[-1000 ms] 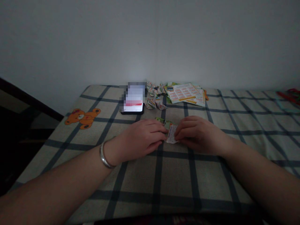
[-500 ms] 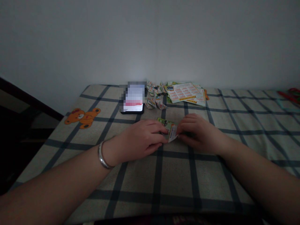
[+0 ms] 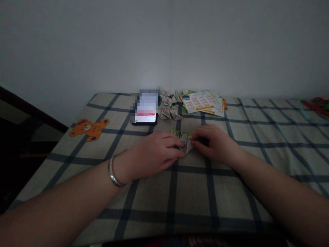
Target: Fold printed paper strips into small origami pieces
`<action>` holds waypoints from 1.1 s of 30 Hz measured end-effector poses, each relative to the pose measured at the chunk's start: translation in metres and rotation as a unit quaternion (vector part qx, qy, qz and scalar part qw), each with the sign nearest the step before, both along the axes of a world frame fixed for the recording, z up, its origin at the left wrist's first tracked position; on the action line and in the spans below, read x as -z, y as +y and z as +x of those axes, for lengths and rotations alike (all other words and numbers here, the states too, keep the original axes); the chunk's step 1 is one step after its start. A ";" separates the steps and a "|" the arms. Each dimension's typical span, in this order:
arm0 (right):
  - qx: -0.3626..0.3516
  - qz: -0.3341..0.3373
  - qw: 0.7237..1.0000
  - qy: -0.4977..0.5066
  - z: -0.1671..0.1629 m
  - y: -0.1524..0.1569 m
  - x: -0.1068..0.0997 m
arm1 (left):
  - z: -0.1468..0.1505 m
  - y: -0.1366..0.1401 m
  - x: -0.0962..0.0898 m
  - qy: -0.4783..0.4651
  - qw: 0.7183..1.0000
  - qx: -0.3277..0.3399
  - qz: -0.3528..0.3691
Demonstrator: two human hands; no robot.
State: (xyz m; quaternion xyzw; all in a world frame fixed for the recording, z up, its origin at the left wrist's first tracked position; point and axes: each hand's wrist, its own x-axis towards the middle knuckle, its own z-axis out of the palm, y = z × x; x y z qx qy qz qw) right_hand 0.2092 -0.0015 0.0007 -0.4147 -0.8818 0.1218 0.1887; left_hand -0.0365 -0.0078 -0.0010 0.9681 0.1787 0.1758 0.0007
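Note:
A small printed sheet of paper [image 3: 189,145], green and white with a fold in it, rests on the checked cloth between my hands. My left hand [image 3: 160,150], with a silver bangle at its wrist, grips the left part, its fingertips pressed onto the paper. Thumb and fingers of my right hand [image 3: 213,141] pinch the right edge, which is lifted and bent over toward the left. The fingers cover part of the sheet on both sides.
A lit phone [image 3: 146,108] with a blurred screen lies near the wall. Several folded paper pieces [image 3: 171,106] sit beside it, then a stack of printed sheets [image 3: 203,102]. A bear picture [image 3: 89,129] is at the left, red objects [image 3: 317,105] at the far right.
My right hand has moved slightly left, bringing the right edge of the paper up and over. My left hand stays nearly where it was, still on the sheet.

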 end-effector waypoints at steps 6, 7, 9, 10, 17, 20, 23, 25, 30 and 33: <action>0.042 -0.001 0.999 -0.018 0.000 0.005 0.005 | 0.004 -0.002 -0.001 -0.004 1.000 -0.003 -0.017; 0.044 0.004 0.999 -0.021 -0.001 0.006 0.005 | 0.004 -0.002 -0.001 -0.002 1.000 -0.005 -0.019; 0.048 0.010 0.999 -0.023 -0.001 0.006 0.006 | 0.005 -0.002 -0.001 0.003 1.000 -0.012 -0.022; 0.050 0.011 0.998 -0.023 -0.001 0.006 0.006 | 0.005 -0.003 -0.001 0.007 1.000 -0.016 -0.022; 0.064 0.013 0.998 -0.002 0.000 0.005 0.006 | 0.007 -0.005 0.000 0.034 0.999 -0.016 0.001; 0.077 0.022 0.997 0.015 -0.001 0.007 0.008 | 0.008 -0.006 0.001 0.047 0.999 -0.026 0.007; 0.080 0.024 0.996 0.019 -0.002 0.009 0.009 | 0.008 -0.007 0.001 0.046 0.998 -0.037 0.016; 0.078 0.023 0.997 0.013 -0.002 0.010 0.010 | 0.007 -0.006 0.002 0.041 0.998 -0.035 0.018; 0.081 0.014 0.997 0.009 -0.002 0.010 0.010 | 0.007 -0.006 0.003 0.038 0.998 -0.038 0.014; 0.085 0.013 0.996 0.010 -0.003 0.011 0.011 | 0.007 -0.006 0.002 0.034 0.999 -0.033 0.020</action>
